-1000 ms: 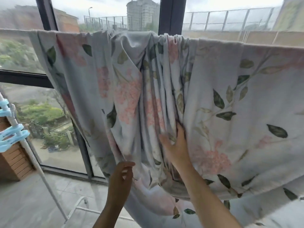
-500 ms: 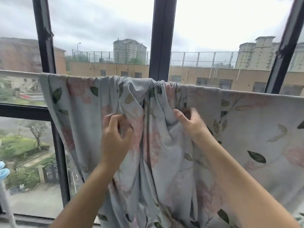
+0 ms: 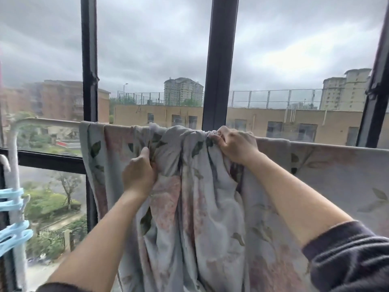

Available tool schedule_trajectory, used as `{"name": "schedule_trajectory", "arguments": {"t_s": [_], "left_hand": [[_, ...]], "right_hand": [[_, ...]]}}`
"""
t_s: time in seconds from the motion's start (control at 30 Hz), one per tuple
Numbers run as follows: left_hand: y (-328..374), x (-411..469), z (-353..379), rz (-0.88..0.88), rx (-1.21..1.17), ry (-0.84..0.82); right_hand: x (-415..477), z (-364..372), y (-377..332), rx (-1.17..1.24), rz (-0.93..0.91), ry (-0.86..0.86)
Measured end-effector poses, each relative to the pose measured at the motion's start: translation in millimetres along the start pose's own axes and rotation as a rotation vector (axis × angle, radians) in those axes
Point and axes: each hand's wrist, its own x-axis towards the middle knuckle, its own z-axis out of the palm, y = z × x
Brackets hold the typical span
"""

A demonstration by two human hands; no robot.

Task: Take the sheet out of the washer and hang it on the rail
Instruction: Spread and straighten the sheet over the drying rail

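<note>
A second before, both hands were low down on the hanging cloth. By this moment they had gone up to the top. The right hand (image 3: pixel 235 144) was at the rail (image 3: pixel 52 122), with its fingers curled over the bunched-up part of the sheet (image 3: pixel 200 197). The left hand (image 3: pixel 137 173) was a little lower and to the left, just under the rail. Its fingers and thumb were closed tight on a fold of the cloth.

The sheet was already out of the washer and lay over the rail. It hung down in front of the person, between the two arms and past them on both sides. On the right it lay flat and smooth along the rail. On the far left it was also fairly flat. In the middle, between the hands, it was squashed into many thick folds.

So the hanging was nearly done. It looked like the person was about to pull the bunched part sideways to spread it out. A bare bit of rail showed at the left, near some blue clips (image 3: pixel 10 234).
</note>
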Motion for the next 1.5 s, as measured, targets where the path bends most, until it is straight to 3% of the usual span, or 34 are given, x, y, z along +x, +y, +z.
{"name": "schedule_trajectory", "arguments": {"t_s": [0.17,0.27,0.33,0.4,0.47,0.6,0.77,0.87,1.03,1.27,1.33,1.4,1.43,1.5], "left_hand": [[-40,-65,31,-0.106,0.165,-0.227],[-46,-96,42,-0.219,0.28,-0.471],[-38,-98,36,-0.245,0.34,-0.643],[-23,-80,23,-0.245,0.331,-0.707],[-2,-48,3,-0.281,0.2,-0.584],[38,18,-32,-0.164,-0.01,-0.002],[44,60,-34,0.107,0.297,-0.025],[3,55,-38,0.061,0.334,-0.01],[-35,34,-32,-0.194,0.516,-0.49],[-8,16,-38,-0.211,0.815,-1.335],[-15,11,-31,-0.265,0.77,-1.482],[-11,25,-32,-0.251,0.596,-1.427],[-3,35,-38,-0.209,0.497,-1.271],[15,62,-54,-0.062,0.353,-0.713]], "right_hand": [[-2,6,4,-0.01,-0.005,0.073],[-3,7,6,-0.041,-0.018,0.094],[-4,7,5,-0.054,-0.03,0.091],[-4,8,4,-0.053,-0.044,0.098],[-5,8,3,-0.048,-0.046,0.106],[-5,10,3,-0.051,-0.04,0.113],[-3,11,7,-0.059,-0.046,0.11],[0,14,10,-0.066,-0.037,0.123],[8,20,-7,-0.075,-0.033,0.135],[9,19,-18,-0.059,0.032,0.126],[7,17,-12,-0.071,0.034,0.132],[7,15,-8,-0.079,0.032,0.116],[8,14,-7,-0.079,0.032,0.107],[9,11,-9,-0.068,0.036,0.09]]}}
